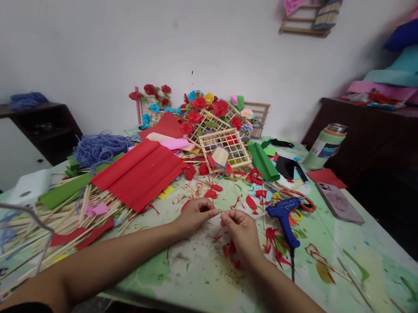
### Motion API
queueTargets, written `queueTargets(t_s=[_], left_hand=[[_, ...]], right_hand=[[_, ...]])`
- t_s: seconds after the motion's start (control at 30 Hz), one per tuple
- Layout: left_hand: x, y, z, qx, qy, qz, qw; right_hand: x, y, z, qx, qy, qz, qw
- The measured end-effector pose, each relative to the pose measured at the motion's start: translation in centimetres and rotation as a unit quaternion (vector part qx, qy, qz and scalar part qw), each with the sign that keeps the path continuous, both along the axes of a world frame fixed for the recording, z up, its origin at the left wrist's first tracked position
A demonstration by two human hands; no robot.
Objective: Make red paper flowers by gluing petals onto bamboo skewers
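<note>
Above the middle of the table, my left hand point(197, 217) and my right hand point(241, 231) meet almost fingertip to fingertip. Both pinch thumb against finger; whatever lies between the tips is too small to make out. Red paper petals point(211, 194) lie scattered just beyond the hands. To the right of my right hand rests a blue glue gun point(284, 214), its cord running toward the near edge. Orange-handled scissors point(304, 201) lie behind it. More red scraps point(231, 253) sit partly hidden beneath my right hand.
Red crepe paper point(140, 171) covers a pile of thin sticks point(84, 207) on the left, near blue yarn point(101, 148). Small wooden lattices point(225, 146) with paper flowers stand at the back. A bottle point(324, 148) and a phone point(339, 202) are at the right.
</note>
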State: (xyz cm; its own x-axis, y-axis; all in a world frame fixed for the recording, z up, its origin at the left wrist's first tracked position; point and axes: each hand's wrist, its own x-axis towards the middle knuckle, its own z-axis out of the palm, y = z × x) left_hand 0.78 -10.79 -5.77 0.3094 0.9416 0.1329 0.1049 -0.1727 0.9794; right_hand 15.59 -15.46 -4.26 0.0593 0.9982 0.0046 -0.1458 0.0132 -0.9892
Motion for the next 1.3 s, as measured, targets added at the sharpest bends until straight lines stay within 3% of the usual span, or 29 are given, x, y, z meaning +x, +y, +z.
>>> queueTargets(t_s=[0.23,0.43,0.67,0.77,0.87,0.97,1.03,1.17,1.3], left_hand=[[-0.2,0.3,0.0,-0.123,-0.051,0.001,0.991],[-0.5,0.4,0.5,-0.156,-0.077,-0.004,0.985],[-0.8,0.9,0.5,-0.185,-0.092,0.012,0.978],[-1.0,1.2,0.2,-0.184,-0.093,0.007,0.979],[-1.1,1.2,0.2,-0.183,-0.1,0.015,0.978],[-1.1,1.2,0.3,-0.187,-0.111,0.019,0.976],[-1.1,1.2,0.4,-0.183,-0.109,0.014,0.977],[-1.1,1.2,0.1,-0.167,-0.105,0.009,0.98],[-1.2,1.2,-0.2,-0.153,-0.117,0.001,0.981]], right_hand=[[0.5,0.3,0.2,-0.021,0.003,-0.022,1.0],[0.9,0.3,-0.8,-0.025,-0.027,-0.023,0.999],[1.3,-0.4,0.0,0.028,-0.154,-0.043,0.987],[1.8,-0.5,0.6,0.101,-0.216,-0.029,0.971],[2.6,0.0,1.4,0.189,-0.302,-0.036,0.934],[3.4,1.7,2.7,0.197,-0.417,-0.088,0.883],[3.7,3.7,3.7,0.158,-0.51,-0.072,0.843],[3.3,8.1,4.6,-0.003,-0.704,-0.032,0.71],[2.1,10.6,3.5,-0.056,-0.713,-0.046,0.697]])
